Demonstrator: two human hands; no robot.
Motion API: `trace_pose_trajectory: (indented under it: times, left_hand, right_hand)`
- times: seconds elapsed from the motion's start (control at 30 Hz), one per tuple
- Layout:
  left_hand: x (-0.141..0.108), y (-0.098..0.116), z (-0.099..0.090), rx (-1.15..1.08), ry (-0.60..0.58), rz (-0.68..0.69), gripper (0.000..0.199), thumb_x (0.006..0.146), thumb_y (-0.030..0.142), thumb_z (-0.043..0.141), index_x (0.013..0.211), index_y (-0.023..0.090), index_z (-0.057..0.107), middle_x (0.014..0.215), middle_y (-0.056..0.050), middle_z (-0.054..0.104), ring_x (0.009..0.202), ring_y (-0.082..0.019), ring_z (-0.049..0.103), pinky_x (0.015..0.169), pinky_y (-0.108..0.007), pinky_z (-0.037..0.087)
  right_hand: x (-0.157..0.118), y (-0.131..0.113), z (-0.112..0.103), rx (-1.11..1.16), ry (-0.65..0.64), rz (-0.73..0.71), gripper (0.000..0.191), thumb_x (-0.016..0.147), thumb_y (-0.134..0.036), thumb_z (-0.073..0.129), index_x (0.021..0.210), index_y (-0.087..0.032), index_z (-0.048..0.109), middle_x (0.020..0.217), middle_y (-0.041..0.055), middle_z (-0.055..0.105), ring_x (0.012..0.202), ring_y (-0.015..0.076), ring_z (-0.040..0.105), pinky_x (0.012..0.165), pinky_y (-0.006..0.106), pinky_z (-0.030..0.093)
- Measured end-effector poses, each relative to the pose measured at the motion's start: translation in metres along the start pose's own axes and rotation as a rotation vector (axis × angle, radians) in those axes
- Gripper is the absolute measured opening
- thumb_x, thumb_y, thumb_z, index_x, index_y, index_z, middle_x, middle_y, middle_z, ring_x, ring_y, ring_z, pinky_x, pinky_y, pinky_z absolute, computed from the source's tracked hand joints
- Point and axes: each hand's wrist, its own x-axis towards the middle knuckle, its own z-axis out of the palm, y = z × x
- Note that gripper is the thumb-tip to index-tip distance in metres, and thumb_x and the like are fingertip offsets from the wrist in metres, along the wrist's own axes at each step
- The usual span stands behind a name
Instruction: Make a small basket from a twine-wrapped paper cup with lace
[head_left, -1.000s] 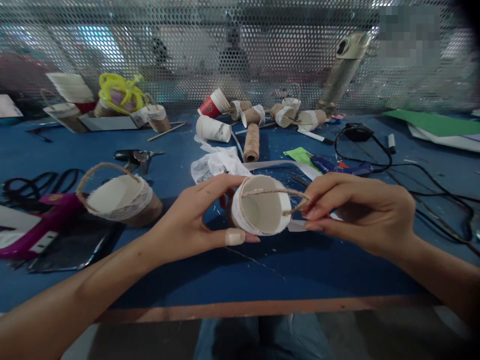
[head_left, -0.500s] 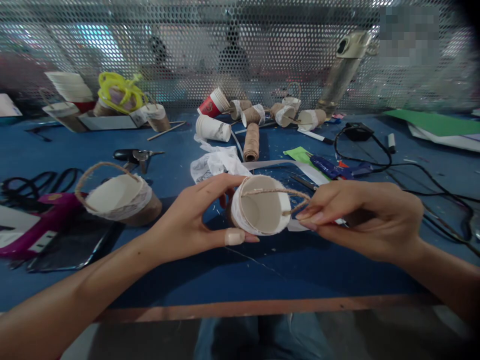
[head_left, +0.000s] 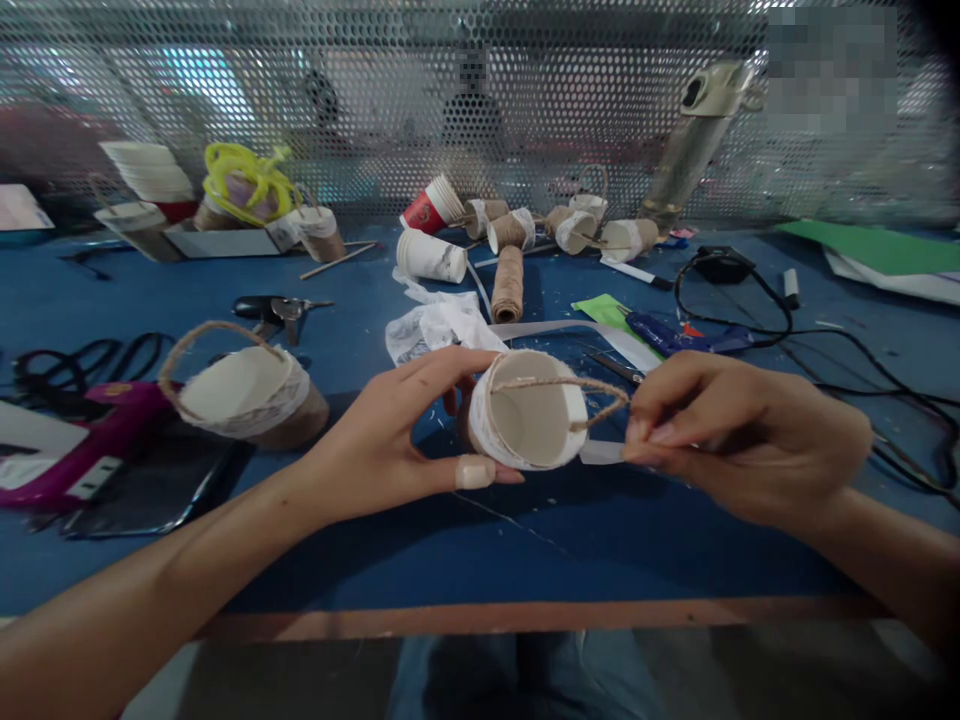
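My left hand [head_left: 416, 430] is wrapped round a paper cup [head_left: 534, 420] with white lace below its rim and a twine handle arching over its mouth. The cup tilts so that I look into it. On the right, my right hand [head_left: 742, 435] is closed, its thumb and fingertips pinching a strip of white ribbon [head_left: 602, 452] beside the cup. The ribbon's near end reaches the cup's side under the handle; how it joins is hidden. A second lace-trimmed cup with a twine handle [head_left: 289, 415] stands to the left of my left hand.
A magenta glue gun [head_left: 124, 430] and a dark phone [head_left: 161, 495] lie at left, keys [head_left: 289, 310] behind. Beyond my hands are crumpled white lace [head_left: 439, 325], a twine roll [head_left: 508, 285], several cups, a blue glue gun [head_left: 682, 335] with black cables, and a tall bottle [head_left: 686, 150] against perforated metal.
My right hand has moved a little right, away from the cup, and more of the ribbon shows between them. My left hand keeps hold of the cup. The whole view has shifted slightly.
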Motion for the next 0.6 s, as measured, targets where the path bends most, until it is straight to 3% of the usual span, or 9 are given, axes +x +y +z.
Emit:
trace_pose_trajectory:
  times: [0.2, 0.4, 0.6]
  left_hand:
    - [0.000, -0.001, 0.001, 0.007, -0.009, 0.013, 0.064, 0.085, 0.051, 0.081, 0.138, 0.025, 0.055, 0.123, -0.007, 0.070, 0.100, -0.024, 0.069, 0.078, -0.029, 0.057]
    - [0.000, -0.004, 0.001, 0.018, 0.010, 0.042, 0.063, 0.086, 0.052, 0.079, 0.138, 0.024, 0.055, 0.121, -0.008, 0.071, 0.097, -0.024, 0.069, 0.076, -0.030, 0.057]
    - [0.001, -0.003, 0.000, 0.044, -0.010, 0.049, 0.060, 0.090, 0.051, 0.076, 0.138, 0.022, 0.053, 0.122, -0.010, 0.070, 0.097, -0.023, 0.068, 0.075, -0.030, 0.056]
  right_hand:
    - [-0.007, 0.001, 0.002, -0.046, 0.008, 0.016, 0.022, 0.081, -0.006, 0.082, 0.088, -0.024, 0.070, 0.080, 0.0004, 0.073, 0.072, 0.0147, 0.075, 0.057, 0.025, 0.063]
    - [-0.005, -0.010, 0.004, -0.149, 0.007, 0.049, 0.016, 0.086, -0.019, 0.082, 0.083, -0.023, 0.068, 0.072, -0.0006, 0.074, 0.067, 0.0126, 0.075, 0.058, 0.022, 0.061]
    - [-0.003, -0.008, 0.005, -0.230, -0.086, 0.066, 0.014, 0.090, -0.020, 0.078, 0.084, -0.024, 0.066, 0.076, -0.0017, 0.077, 0.065, 0.0111, 0.075, 0.053, 0.018, 0.057]
